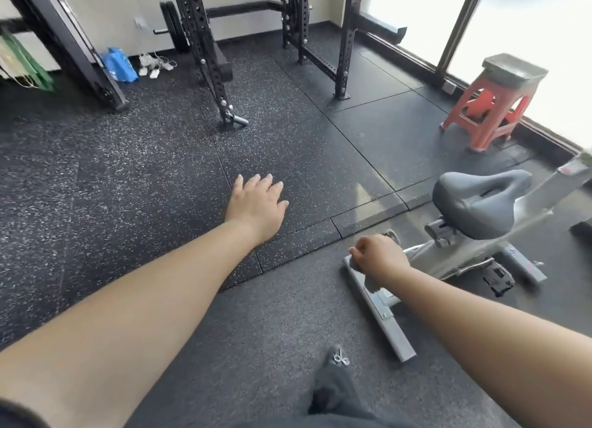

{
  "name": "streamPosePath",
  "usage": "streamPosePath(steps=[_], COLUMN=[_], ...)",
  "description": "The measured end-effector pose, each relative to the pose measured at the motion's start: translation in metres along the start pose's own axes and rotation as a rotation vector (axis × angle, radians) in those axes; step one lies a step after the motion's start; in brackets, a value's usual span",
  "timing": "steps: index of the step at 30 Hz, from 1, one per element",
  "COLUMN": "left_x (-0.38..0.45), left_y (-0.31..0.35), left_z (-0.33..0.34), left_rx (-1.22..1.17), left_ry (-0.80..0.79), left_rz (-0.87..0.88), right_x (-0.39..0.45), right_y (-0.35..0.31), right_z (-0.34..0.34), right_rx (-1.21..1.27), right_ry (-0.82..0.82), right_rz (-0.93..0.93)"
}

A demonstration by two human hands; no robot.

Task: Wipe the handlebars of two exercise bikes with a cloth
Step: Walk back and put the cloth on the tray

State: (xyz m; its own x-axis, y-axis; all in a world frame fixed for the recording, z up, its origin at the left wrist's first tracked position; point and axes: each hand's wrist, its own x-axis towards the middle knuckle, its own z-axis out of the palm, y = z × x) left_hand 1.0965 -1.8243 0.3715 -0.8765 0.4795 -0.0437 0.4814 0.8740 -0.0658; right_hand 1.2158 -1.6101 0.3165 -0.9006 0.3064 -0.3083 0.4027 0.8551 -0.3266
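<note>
A pale grey exercise bike [448, 258] stands at the right, with a dark saddle [480, 200] and its rear foot bar [387, 325] lying on the floor. Its handlebars are outside the frame to the right. My right hand [378, 258] is a closed fist just above the front end of the foot bar. A small piece of pale grey cloth [373, 282] hangs out from under the fist. My left hand [256, 206] reaches forward over the speckled rubber floor, palm down, fingers spread, holding nothing. No second bike is in view.
A red plastic stool [490, 107] with a grey top stands by the window at the right. A black power rack [208, 59] with weight plates [174, 27] fills the back. A blue bag [118, 64] and white chargers [153, 65] lie near the wall. My shoe [336, 379] is below.
</note>
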Motion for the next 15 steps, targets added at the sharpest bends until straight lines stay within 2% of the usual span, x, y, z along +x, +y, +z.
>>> streamPosePath(steps=[7, 15], left_x=[0.11, 0.216], left_y=[0.011, 0.032], left_z=[-0.009, -0.029], left_rx=[0.074, 0.011], left_ry=[-0.017, 0.052], left_rz=[0.059, 0.143], right_x=[0.092, 0.196], right_y=[0.017, 0.038], right_z=[-0.034, -0.064], right_rx=[0.096, 0.146], right_ry=[0.013, -0.025], right_rz=[0.065, 0.096])
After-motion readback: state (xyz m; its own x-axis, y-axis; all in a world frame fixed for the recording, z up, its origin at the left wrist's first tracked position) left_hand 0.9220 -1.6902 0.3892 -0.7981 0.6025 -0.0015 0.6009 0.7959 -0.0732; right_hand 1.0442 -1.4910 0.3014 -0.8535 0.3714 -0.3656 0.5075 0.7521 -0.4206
